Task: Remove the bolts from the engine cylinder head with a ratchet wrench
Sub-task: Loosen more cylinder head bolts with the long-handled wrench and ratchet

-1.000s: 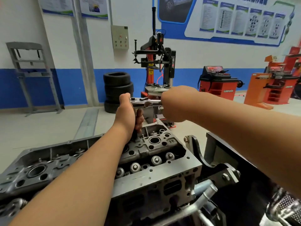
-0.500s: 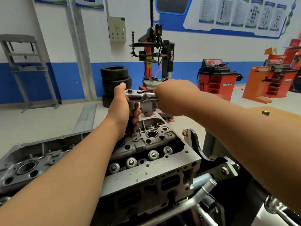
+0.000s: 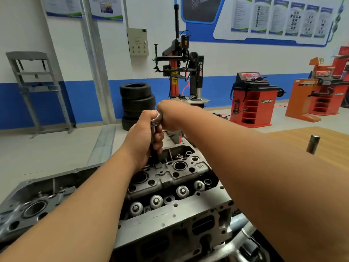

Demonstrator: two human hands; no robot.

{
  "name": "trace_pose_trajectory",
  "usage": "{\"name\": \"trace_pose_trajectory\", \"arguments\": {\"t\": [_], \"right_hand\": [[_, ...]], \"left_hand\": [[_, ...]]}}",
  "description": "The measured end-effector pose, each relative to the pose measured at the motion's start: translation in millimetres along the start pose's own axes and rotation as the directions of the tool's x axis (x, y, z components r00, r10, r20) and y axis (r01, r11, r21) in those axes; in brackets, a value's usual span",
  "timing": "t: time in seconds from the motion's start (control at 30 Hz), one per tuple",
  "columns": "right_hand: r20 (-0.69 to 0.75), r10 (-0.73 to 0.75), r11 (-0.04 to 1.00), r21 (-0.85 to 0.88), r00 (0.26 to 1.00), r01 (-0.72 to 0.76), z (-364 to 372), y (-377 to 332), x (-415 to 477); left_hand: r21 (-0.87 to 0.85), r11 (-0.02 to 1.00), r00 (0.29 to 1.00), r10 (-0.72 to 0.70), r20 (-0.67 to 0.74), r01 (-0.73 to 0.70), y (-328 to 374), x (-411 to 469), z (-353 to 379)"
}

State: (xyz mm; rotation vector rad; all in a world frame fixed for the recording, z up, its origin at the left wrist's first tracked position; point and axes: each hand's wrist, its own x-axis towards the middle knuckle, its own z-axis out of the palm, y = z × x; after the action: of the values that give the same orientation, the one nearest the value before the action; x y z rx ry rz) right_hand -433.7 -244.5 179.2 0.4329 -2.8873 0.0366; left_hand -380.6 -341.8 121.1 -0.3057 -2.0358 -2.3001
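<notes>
We seem to be loosening a hidden bolt at the far end of the cylinder head (image 3: 188,168). Our left hand (image 3: 140,142) curls its fingers round the ratchet wrench (image 3: 157,119) shaft, and our right hand (image 3: 170,116) grips the handle. Next we need a steady swing, socket kept seated.

We read "power" in white letters running up the black column of the tyre changer (image 3: 200,71) by the far wall. The red wheel balancer (image 3: 253,103) carries the brand "Lanpody" in white on its side. On the cylinder head (image 3: 181,178) we make out a cast mark that looks like "3D" near its far corner. The print on the wall posters (image 3: 279,17) and the control box (image 3: 137,42) is too small for us to read.
</notes>
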Motion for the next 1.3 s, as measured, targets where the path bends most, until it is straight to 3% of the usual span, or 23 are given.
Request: {"name": "trace_pose_trajectory", "arguments": {"t": [0.3,0.4,0.63,0.73,0.83,1.0,1.13,1.23,1.3], "right_hand": [[-0.191,0.118,0.992,-0.031,0.974,-0.126,8.5,25.0,-70.9],[-0.196,0.117,0.987,-0.087,0.973,-0.137,5.3,22.2,-109.4],[-0.182,-0.019,0.960,-0.277,0.983,-0.033,4.1,-9.2,-172.2],[-0.201,0.013,0.962,-0.266,0.980,-0.067,7.8,-4.1,-147.3],[-0.146,0.073,0.987,-0.131,0.987,-0.092,9.6,15.1,-99.3],[0.025,-0.098,0.990,0.106,0.995,0.095,7.9,5.5,-25.6],[0.029,-0.194,0.972,0.142,0.981,0.188,13.5,-0.7,-12.5],[0.020,-0.144,0.982,0.123,0.989,0.141,12.6,2.1,-15.2],[0.016,-0.100,0.995,0.022,0.995,0.100,11.0,1.1,-20.9]], "left_hand": [[-0.034,0.999,1.000,0.024,-0.018,-0.024,4.4,-6.0,10.5],[-0.091,0.996,0.999,0.016,-0.033,-0.019,4.5,-6.9,14.3],[-0.174,0.985,0.999,0.008,-0.035,-0.014,1.0,-7.0,11.3],[-0.159,0.987,1.000,0.019,-0.021,-0.023,0.1,-8.0,9.0],[-0.014,0.999,0.999,0.042,-0.028,-0.043,-0.7,-6.1,9.5],[0.016,0.998,0.999,0.053,0.011,-0.053,-2.6,-0.5,-1.0],[0.009,1.000,1.000,0.030,0.003,-0.030,-2.9,1.5,-6.3],[0.045,0.999,0.999,0.002,0.039,-0.004,-0.1,1.5,-5.6],[0.058,0.998,0.997,-0.016,0.082,0.011,0.3,1.3,-7.7]]}}
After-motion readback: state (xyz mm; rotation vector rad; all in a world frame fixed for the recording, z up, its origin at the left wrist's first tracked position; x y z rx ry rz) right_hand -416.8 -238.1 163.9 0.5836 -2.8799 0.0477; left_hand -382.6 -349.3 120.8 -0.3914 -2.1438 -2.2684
